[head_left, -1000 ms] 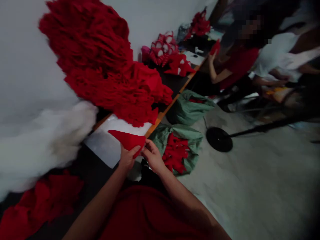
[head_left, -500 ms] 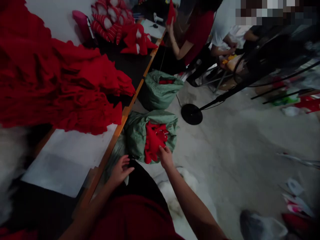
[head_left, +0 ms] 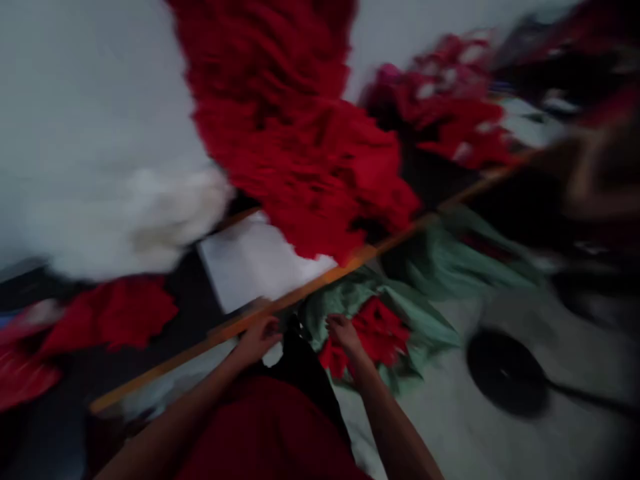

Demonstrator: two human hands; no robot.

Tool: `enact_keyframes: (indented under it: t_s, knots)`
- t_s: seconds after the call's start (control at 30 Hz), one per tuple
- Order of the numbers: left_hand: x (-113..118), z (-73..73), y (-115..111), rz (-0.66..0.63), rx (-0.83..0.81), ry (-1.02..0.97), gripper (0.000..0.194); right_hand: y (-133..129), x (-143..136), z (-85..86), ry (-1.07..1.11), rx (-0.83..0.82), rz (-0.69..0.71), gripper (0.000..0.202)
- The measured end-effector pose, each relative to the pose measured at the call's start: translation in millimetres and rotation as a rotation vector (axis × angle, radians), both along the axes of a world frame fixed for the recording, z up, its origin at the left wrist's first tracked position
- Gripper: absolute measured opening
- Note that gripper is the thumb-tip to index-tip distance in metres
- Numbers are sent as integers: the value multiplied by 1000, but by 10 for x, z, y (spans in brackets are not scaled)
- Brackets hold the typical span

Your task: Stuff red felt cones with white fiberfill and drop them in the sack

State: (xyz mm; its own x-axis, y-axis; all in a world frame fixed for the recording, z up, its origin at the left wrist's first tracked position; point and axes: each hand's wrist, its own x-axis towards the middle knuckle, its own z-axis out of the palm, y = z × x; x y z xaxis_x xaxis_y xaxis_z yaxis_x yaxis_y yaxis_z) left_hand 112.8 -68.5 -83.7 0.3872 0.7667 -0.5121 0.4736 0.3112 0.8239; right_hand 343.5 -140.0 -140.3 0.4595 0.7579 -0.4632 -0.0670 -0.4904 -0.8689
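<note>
My left hand (head_left: 259,341) is beside the table's front edge, its fingers loosely bent and apart, with nothing visible in it. My right hand (head_left: 346,335) is above a green sack (head_left: 430,327), fingers loosely bent, with no cloth visible between the fingertips. Red sewn fabric pieces (head_left: 381,330) fill the mouth of the sack, just beside and under the right hand. Motion blur hides the fine detail of both hands. A large heap of red fabric pieces (head_left: 320,167) lies on the table beyond them.
A pale sheet (head_left: 255,260) lies on the dark table with its wooden edge (head_left: 300,293). White stuffing (head_left: 175,207) and more red cloth (head_left: 120,313) are at left. Another green sack (head_left: 465,253), a round black stand base (head_left: 507,373) and a person's arm (head_left: 585,173) are at right.
The view has swung left, bringing the white stuffing into sight. My right hand has come away from the red piece it was touching and closer to my left hand.
</note>
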Motion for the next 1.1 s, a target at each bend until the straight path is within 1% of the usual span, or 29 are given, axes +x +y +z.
enact_keyframes:
  t_s: [0.07, 0.13, 0.17, 0.2, 0.23, 0.27, 0.3, 0.33, 0.37, 0.4, 0.43, 0.47, 0.53, 0.57, 0.6, 0.67, 0.73, 0.8, 0.83, 0.9, 0.97, 1.0, 1.03, 1.07, 1.1]
  knots:
    - [-280, 89, -41, 93, 23, 9, 29, 315, -293, 195, 113, -7, 298, 30]
    - [-606, 165, -48, 198, 74, 37, 27, 655, -625, 438, 203, -12, 601, 26]
    - [-785, 199, -57, 270, 102, 49, 25, 809, -825, 569, 251, -35, 809, 23]
    - [-972, 231, -76, 350, 126, 59, 24, 942, -1051, 697, 264, -31, 981, 22]
    - [-1162, 257, -106, 443, 147, 67, 23, 1050, -1302, 809, 224, -3, 1133, 20]
    - [-1354, 275, -142, 540, 164, 72, 23, 1136, -1574, 897, 132, 48, 1264, 19]
    - [-1543, 286, -179, 638, 181, 78, 23, 1206, -1859, 954, -5, 118, 1352, 17]
    - [-1730, 291, -213, 734, 199, 88, 24, 1267, -2152, 978, -157, 196, 1395, 17]
    - [-1910, 292, -241, 820, 217, 99, 24, 1326, -2445, 971, -289, 278, 1387, 20]
    - [-2082, 293, -261, 897, 236, 110, 24, 1386, -2731, 942, -375, 354, 1344, 24]
    - [-2241, 298, -274, 964, 250, 119, 25, 1452, -3004, 897, -413, 428, 1297, 29]
    - [-2385, 308, -281, 1018, 260, 123, 25, 1522, -3257, 845, -442, 487, 1221, 32]
    - [-2619, 352, -278, 1089, 275, 130, 25, 1675, -3683, 736, -468, 542, 1078, 36]
    - [-2707, 383, -264, 1100, 291, 139, 25, 1753, -3848, 684, -463, 531, 1021, 37]
    - [-2778, 420, -240, 1087, 317, 156, 24, 1828, -3981, 634, -447, 508, 997, 36]
    - [-2880, 497, -147, 1001, 411, 209, 20, 1954, -4156, 547, -415, 458, 994, 25]
    - [-2949, 558, 17, 874, 545, 279, 17, 2022, -4238, 494, -401, 433, 1009, 17]
    - [-3010, 572, 239, 742, 677, 391, 20, 2015, -4262, 510, -400, 433, 1002, 15]
    - [-3041, 555, 360, 674, 729, 469, 24, 1984, -4257, 555, -398, 437, 995, 14]
    - [-3105, 480, 592, 517, 787, 641, 26, 1882, -4207, 716, -393, 457, 976, 14]
    - [-3169, 384, 775, 380, 792, 759, 18, 1772, -4084, 936, -416, 523, 906, 15]
    - [-3199, 346, 840, 340, 788, 782, 12, 1733, -3993, 1044, -454, 601, 823, 16]
    - [-3224, 323, 887, 317, 790, 786, 8, 1715, -3887, 1135, -517, 664, 708, 17]
    - [-3245, 321, 917, 306, 797, 781, 6, 1723, -3773, 1201, -580, 678, 571, 21]
    - [-3259, 343, 933, 313, 815, 767, 6, 1757, -3660, 1236, -619, 643, 431, 30]
